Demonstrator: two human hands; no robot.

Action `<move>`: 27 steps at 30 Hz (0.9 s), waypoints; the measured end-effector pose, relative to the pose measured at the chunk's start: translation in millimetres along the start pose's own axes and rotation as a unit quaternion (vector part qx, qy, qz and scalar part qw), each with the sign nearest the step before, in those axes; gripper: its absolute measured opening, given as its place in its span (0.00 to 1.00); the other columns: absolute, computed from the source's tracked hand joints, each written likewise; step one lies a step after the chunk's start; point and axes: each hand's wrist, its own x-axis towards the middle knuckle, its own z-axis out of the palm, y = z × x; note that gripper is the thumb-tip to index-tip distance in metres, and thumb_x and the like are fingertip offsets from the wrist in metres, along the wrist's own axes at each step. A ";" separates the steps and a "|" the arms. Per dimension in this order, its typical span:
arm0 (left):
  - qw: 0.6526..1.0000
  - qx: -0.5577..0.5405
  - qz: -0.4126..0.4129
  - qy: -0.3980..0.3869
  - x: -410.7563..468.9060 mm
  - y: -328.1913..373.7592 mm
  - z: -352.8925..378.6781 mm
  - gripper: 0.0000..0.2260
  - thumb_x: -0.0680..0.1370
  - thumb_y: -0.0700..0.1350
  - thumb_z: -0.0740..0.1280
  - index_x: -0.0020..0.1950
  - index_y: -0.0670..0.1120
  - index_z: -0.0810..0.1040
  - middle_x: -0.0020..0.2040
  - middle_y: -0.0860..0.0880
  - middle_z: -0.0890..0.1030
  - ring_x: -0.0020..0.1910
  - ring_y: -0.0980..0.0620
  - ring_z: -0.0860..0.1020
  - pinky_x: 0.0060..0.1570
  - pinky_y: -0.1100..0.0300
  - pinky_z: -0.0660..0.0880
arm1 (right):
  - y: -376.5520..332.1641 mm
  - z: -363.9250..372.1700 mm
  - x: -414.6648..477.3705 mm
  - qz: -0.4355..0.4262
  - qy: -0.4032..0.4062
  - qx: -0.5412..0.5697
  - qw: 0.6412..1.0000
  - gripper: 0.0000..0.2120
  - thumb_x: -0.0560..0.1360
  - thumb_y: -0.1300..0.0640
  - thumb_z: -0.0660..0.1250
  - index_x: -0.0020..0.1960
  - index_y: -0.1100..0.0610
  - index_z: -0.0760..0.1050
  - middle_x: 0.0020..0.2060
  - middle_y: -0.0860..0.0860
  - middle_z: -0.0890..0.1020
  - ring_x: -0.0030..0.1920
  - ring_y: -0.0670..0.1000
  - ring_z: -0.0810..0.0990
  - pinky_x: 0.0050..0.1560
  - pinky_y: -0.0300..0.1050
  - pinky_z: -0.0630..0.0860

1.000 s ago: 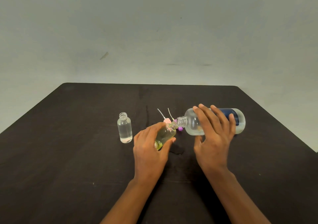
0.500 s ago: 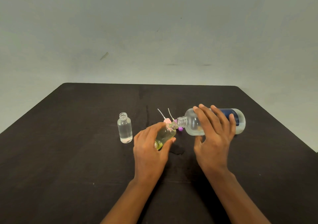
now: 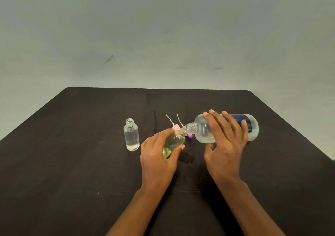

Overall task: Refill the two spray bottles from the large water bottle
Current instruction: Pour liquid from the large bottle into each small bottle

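Obs.: large clear plastic water bottle (image 3: 202, 132), dark blue label, held nearly horizontal. Its uncapped threaded neck points to the person's left. Its mouth meets the open mouth of the small clear spray bottle of yellowish liquid (image 3: 176, 139), which is tilted with its neck up toward the big bottle. Cannot tell whether water is running between the two mouths.

Right hand (image 3: 226, 145): fingers (image 3: 217, 125) spread apart and laid over the top of the water bottle's body, thumb lower on the near side, bottle gripped between them. The label end sticks out past the fingertips.

Left hand (image 3: 156, 157): fingers curled over the far side of the small bottle, thumb on the near side, clamped round its lower body. Only the neck and one flank show.

Just beyond the left fingertips, behind the two necks: pink spray cap (image 3: 175, 127) and purple spray cap (image 3: 189, 135) lying on the dark brown table (image 3: 72, 163), each with a thin white dip tube pointing away. The purple one is partly hidden.

Outboard of the left knuckles, near but apart: second small clear spray bottle (image 3: 131, 136), upright, uncapped, holding clear liquid.

Between the two thumbs, on the table: faint wet patch (image 3: 186, 158).

Grey-green wall (image 3: 163, 36) behind the far edge.
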 end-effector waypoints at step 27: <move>1.000 0.005 -0.010 0.000 -0.4 -2.1 1.7 0.20 0.66 0.50 0.74 0.56 0.57 0.73 0.51 0.67 0.73 0.52 0.74 0.69 0.53 0.58 0.73 | 0.4 0.9 -0.4 -0.005 0.006 -0.005 1.000 0.39 0.59 0.78 0.70 0.65 0.52 0.72 0.61 0.50 0.78 0.66 0.53 0.71 0.72 0.59 0.55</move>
